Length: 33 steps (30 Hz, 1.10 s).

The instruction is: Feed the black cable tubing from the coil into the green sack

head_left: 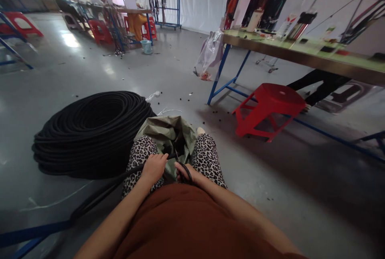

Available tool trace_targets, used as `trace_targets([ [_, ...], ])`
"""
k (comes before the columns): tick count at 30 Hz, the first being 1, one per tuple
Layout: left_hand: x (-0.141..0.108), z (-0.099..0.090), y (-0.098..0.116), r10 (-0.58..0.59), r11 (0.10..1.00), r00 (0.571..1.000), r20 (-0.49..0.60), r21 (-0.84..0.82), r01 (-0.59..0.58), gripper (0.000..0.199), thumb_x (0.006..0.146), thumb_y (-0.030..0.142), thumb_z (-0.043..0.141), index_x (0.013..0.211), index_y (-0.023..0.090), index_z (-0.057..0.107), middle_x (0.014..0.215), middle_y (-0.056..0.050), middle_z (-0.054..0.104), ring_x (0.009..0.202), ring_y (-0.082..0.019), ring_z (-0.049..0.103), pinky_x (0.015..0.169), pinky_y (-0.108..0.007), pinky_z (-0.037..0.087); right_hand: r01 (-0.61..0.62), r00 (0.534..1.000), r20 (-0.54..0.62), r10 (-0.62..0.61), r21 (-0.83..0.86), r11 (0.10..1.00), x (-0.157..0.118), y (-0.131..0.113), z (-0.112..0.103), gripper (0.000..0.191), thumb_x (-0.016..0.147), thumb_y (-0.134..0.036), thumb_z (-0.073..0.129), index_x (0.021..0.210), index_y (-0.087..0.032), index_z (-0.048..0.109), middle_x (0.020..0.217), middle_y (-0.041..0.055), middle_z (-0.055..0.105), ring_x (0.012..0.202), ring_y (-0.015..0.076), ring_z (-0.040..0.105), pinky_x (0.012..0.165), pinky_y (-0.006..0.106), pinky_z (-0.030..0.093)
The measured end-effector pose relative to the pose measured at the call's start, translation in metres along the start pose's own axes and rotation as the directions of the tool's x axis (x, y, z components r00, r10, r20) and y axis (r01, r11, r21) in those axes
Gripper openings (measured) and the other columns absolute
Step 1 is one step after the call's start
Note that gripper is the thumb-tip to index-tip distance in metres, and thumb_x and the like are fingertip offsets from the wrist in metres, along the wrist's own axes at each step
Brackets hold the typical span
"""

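My left hand [155, 167] is closed around a thick black cord [120, 178], whose end pokes out past the fingers toward the right. Black-handled scissors [187, 172] sit in my right hand [183, 170], with fingers in the loops and the blades pointing up beside the cord's end. Whether the blades touch the cord I cannot tell. Between my knees stands an olive-green sack [156, 126] with its mouth open; dark contents show inside, too unclear to name. To the left lies a big coil of black cord [90, 138] on the floor.
A red stool [261, 106] stands at the right by a workbench [294, 50] holding bottles. A clear plastic bag [209, 56] hangs from its corner. Blue metal legs [36, 231] are at lower left. Two people sit at far tables; another person's legs [319, 86] show behind the bench.
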<state>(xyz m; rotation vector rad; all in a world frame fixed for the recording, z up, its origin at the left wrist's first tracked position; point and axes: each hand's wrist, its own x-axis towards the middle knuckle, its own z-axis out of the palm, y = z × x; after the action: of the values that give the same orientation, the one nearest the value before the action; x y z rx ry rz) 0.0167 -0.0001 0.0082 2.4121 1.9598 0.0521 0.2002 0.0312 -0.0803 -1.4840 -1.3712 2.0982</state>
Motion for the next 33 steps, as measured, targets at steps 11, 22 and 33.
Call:
trace_targets([
  [11,-0.002,0.003,0.001,-0.033,0.998,0.997,-0.067,0.045,0.036,0.039,0.098,0.025,0.039,0.125,0.016,0.065,0.106,-0.014,0.072,0.099,-0.027,0.063,0.086,-0.042,0.041,0.006,0.996,-0.082,-0.015,-0.107,0.994,-0.017,-0.017,0.0,0.053,0.095,-0.056,0.052,0.061,-0.016,0.059,0.055,0.004,0.057,0.049,0.0148,0.055,0.052,0.025,0.044],
  [22,-0.004,0.011,-0.005,-0.064,0.997,0.997,-0.033,0.029,0.065,0.045,0.092,0.014,0.039,0.131,0.019,0.062,0.108,-0.014,0.069,0.096,-0.024,0.062,0.084,-0.04,0.043,-0.044,0.991,-0.133,0.031,-0.093,0.995,-0.022,-0.027,0.004,0.056,0.093,-0.062,0.052,0.057,-0.019,0.053,0.05,0.0034,0.054,0.046,0.0157,0.053,0.049,0.027,0.042],
  [33,-0.002,0.005,-0.001,-0.054,0.995,0.998,0.022,0.081,0.052,0.044,0.096,0.016,0.034,0.131,0.018,0.062,0.106,-0.013,0.07,0.097,-0.025,0.063,0.084,-0.039,0.041,0.007,0.988,-0.149,-0.046,-0.252,0.968,-0.021,-0.025,0.003,0.064,0.096,-0.06,0.049,0.046,-0.02,0.052,0.045,0.004,0.052,0.045,0.0158,0.051,0.054,0.028,0.041],
])
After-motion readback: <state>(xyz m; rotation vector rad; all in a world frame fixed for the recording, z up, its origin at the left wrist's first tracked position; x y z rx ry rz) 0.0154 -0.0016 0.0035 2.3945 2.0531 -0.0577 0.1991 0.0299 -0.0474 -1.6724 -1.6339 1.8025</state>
